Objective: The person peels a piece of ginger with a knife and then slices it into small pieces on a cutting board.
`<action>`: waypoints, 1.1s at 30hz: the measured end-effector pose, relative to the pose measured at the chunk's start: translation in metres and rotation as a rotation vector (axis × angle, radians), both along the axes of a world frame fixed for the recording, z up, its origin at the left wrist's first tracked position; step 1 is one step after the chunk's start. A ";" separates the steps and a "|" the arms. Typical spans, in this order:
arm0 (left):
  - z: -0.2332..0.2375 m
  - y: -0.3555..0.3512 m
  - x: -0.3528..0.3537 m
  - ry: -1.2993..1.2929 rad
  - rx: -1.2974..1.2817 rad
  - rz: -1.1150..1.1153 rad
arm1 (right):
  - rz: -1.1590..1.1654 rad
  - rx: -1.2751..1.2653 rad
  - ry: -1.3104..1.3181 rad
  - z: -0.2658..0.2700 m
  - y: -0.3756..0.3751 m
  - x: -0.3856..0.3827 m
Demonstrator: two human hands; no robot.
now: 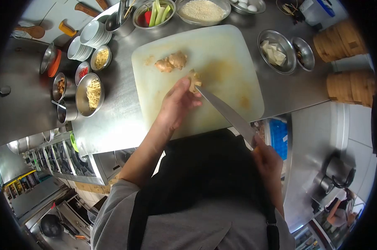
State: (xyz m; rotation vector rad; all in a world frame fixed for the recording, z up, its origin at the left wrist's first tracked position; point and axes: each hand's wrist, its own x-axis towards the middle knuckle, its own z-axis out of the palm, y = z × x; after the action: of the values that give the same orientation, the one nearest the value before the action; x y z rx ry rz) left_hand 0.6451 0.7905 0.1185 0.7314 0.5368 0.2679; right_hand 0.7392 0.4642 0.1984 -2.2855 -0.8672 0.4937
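Over the white cutting board (226,46), my left hand (178,102) pinches a piece of ginger root (194,80) between thumb and fingers. My right hand (267,160), at the board's near right side, is wrapped round the handle of a kitchen knife (230,114). The blade slants up and left, and its tip is right at the lower edge of the held ginger. Farther back on the board lies a larger knob of ginger (172,61), unpeeled and brown. Yellowish-brown stains mark the board's surface.
Left of the board stand a bowl of shredded food (88,95), small bowls and stacked white dishes (96,34). Behind it are bowls of cut vegetables (154,13) and white grains (203,10). A bowl of pale slices (276,53) and bamboo steamers (340,41) stand right. Another person (342,212) appears lower right.
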 end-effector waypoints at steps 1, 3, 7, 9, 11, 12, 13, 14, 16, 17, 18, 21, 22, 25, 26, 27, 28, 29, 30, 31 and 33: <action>-0.001 -0.001 -0.001 0.011 0.000 0.020 | 0.008 -0.025 -0.019 0.001 0.001 0.000; -0.001 -0.002 -0.001 0.022 0.001 0.043 | 0.012 -0.012 -0.023 -0.001 0.003 0.001; 0.005 -0.002 -0.004 -0.010 -0.007 0.025 | 0.030 -0.042 -0.044 0.000 0.002 0.001; 0.006 -0.002 -0.005 -0.010 -0.009 0.019 | 0.033 -0.046 -0.058 0.002 0.004 0.001; 0.006 -0.002 -0.005 0.008 0.000 0.018 | 0.034 -0.050 -0.072 0.001 0.004 0.001; 0.007 -0.002 -0.005 0.008 0.001 0.019 | 0.041 -0.035 -0.087 0.000 0.003 0.001; 0.008 -0.002 -0.005 0.010 -0.004 0.019 | 0.047 -0.020 -0.102 -0.001 0.003 0.001; 0.008 -0.003 -0.004 0.012 -0.008 0.019 | 0.047 -0.020 -0.102 -0.001 0.002 0.001; 0.009 -0.004 -0.004 -0.005 0.000 0.013 | 0.042 -0.063 -0.106 0.001 0.001 0.001; 0.009 -0.004 -0.004 -0.021 0.008 0.007 | 0.042 -0.063 -0.107 0.000 0.001 0.001; 0.010 -0.005 -0.004 -0.022 0.009 0.007 | 0.042 -0.047 -0.122 -0.002 0.001 0.001; 0.010 -0.006 -0.004 -0.015 0.009 0.004 | 0.037 -0.046 -0.121 0.000 0.001 0.001; 0.007 -0.006 -0.004 -0.021 0.019 -0.013 | 0.032 -0.061 -0.105 0.001 0.001 0.001; 0.003 -0.015 -0.003 -0.034 -0.003 -0.033 | 0.026 -0.014 -0.096 -0.002 0.004 0.001; 0.003 -0.018 -0.002 -0.039 -0.031 -0.032 | 0.023 -0.014 -0.097 -0.002 0.004 0.001; 0.003 -0.019 -0.001 -0.042 -0.030 -0.035 | 0.006 -0.043 -0.072 -0.002 0.005 0.002; 0.004 -0.020 0.000 -0.041 -0.018 -0.054 | -0.012 -0.072 -0.046 -0.002 0.005 0.001; 0.004 -0.021 0.000 -0.040 -0.005 -0.071 | -0.014 -0.071 -0.049 -0.003 0.005 0.002; 0.004 -0.021 0.000 -0.043 -0.005 -0.074 | -0.018 -0.046 -0.041 -0.007 0.005 0.002; 0.003 -0.021 -0.001 -0.026 0.006 -0.091 | -0.023 -0.021 -0.034 -0.008 0.004 0.002; 0.005 -0.022 -0.001 -0.012 0.015 -0.113 | -0.034 -0.015 -0.021 -0.007 0.008 0.002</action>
State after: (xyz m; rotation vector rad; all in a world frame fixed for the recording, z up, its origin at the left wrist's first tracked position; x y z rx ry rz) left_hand 0.6443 0.7688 0.1239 0.7720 0.4806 0.1709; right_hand 0.7412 0.4726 0.1911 -2.3192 -0.8362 0.4633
